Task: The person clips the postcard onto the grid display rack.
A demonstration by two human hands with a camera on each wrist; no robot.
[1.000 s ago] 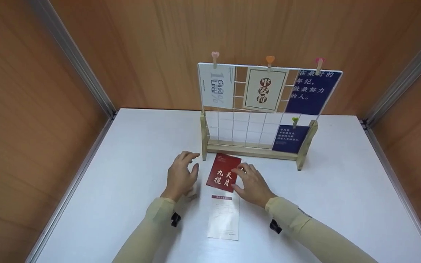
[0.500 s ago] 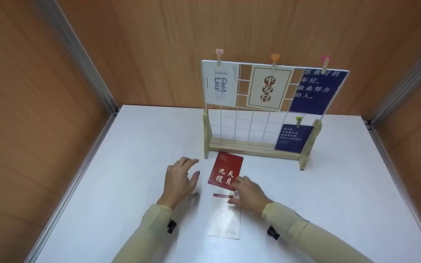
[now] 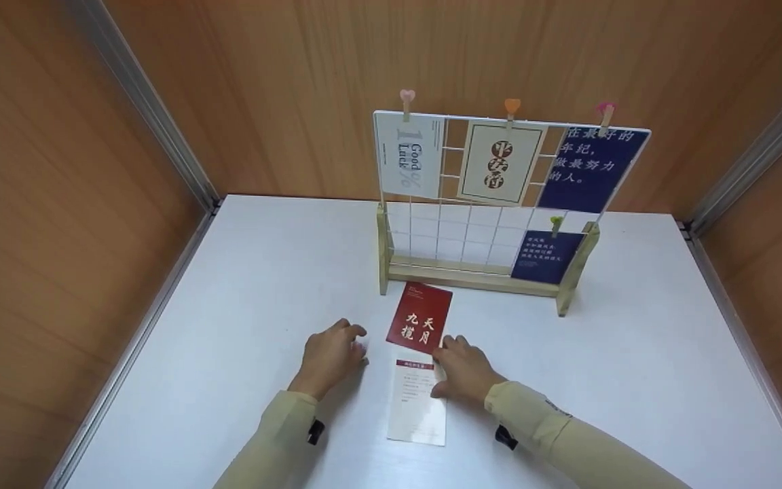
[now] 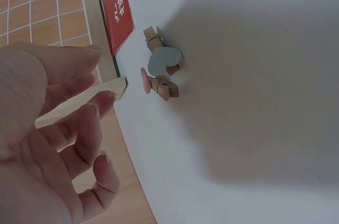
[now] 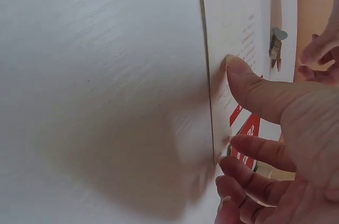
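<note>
My left hand (image 3: pixel 328 358) hovers loosely curled over the table with nothing in its fingers. Below it, in the left wrist view, lie two small wooden clothespins, one with a grey-green heart (image 4: pixel 165 61) and one with a pink heart (image 4: pixel 146 80). My right hand (image 3: pixel 467 370) is at the right edge of a white printed card (image 3: pixel 417 414). In the right wrist view its thumb touches the card's face, and the other fingers are bent near the card's end. Just beyond lies a red card (image 3: pixel 421 316) with white characters, its lower corner by my right fingertips.
Behind the cards stands a white wire grid rack (image 3: pixel 449 234) on a wooden base (image 3: pixel 472 283). Heart clothespins hold a Good Luck card (image 3: pixel 408 156), a cream card (image 3: pixel 501 163) and two dark blue cards (image 3: pixel 588 170) on it. Wooden panels enclose the white table (image 3: pixel 262 272).
My left hand has drawn back toward me, its fingers lower and more curled. My right hand has moved from the red card down to the white card's edge. The cards stay put.
</note>
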